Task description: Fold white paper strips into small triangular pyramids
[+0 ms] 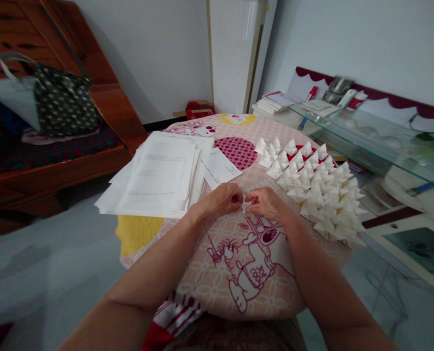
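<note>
Pinching a small white piece [244, 206] between left hand [227, 199] and right hand [266, 202] above the tablecloth [206, 280]; cannot make out its shape, partly covered. Leaves bare room toward the near edge, with paper stack [158, 170] overhanging left, folded papers [315, 183] crowding right.

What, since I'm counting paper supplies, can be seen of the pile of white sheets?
The pile of white sheets looks like paper, loosely stacked with uneven edges; its top sheet carries faint, unreadable print. It lies flat on the patterned tablecloth, on the left, one corner apparently overhanging. A smaller printed slip sits at its right; the left hand, nearby, doesn't hold the pile.
</note>
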{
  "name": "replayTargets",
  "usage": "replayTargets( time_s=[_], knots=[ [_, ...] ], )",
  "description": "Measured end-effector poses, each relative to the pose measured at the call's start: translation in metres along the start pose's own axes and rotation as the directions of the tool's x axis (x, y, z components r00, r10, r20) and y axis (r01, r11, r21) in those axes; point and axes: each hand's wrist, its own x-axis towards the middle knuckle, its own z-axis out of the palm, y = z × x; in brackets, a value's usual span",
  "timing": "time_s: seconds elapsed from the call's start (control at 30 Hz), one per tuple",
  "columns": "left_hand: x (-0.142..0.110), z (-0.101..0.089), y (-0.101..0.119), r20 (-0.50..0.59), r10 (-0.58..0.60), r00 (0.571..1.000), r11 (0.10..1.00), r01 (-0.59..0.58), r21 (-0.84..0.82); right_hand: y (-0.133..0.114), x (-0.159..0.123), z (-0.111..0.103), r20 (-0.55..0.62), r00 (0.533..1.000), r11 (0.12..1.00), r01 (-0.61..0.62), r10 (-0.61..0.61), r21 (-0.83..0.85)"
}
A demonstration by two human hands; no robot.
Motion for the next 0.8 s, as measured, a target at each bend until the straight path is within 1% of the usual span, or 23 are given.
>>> replayTargets(
  time_s=[0.1, 0.2, 0.3, 0.43, 0.6, 0.7, 0.8],
  knots=[
    [-0.001, -0.002, -0.002, -0.005, -0.015, 1.000, 0.999, 0.014, -0.048, 0.003, 0.001, -0.001, 0.017, 1.000, 0.999, 0.012, -0.012, 0.047],
    [0.000, -0.001, -0.004, -0.050, -0.032, 0.998, 0.999, 0.031, -0.035, 0.003, 0.002, -0.002, 0.003, 1.000, 0.999, -0.009, 0.009, 0.040],
    [0.001, 0.000, -0.006, -0.077, -0.062, 0.995, 0.998, 0.062, 0.003, 0.000, 0.003, -0.003, -0.028, 0.998, 0.997, -0.055, 0.057, 0.045],
    [0.002, 0.001, -0.004, -0.100, -0.139, 0.985, 0.989, 0.143, 0.031, -0.006, 0.002, -0.005, -0.018, 0.989, 0.988, -0.148, 0.149, 0.049],
    [0.003, -0.002, -0.002, -0.057, -0.256, 0.965, 0.964, 0.260, 0.058, -0.008, 0.001, -0.007, 0.040, 0.968, 0.969, -0.247, 0.246, 0.012],
    [0.003, -0.004, -0.002, -0.041, -0.284, 0.958, 0.958, 0.285, 0.010, -0.008, 0.001, -0.006, 0.043, 0.962, 0.963, -0.268, 0.269, -0.024],
    [0.003, -0.006, -0.004, -0.018, -0.285, 0.958, 0.957, 0.283, -0.067, -0.008, 0.002, -0.005, 0.023, 0.962, 0.961, -0.270, 0.272, -0.051]
  ],
)
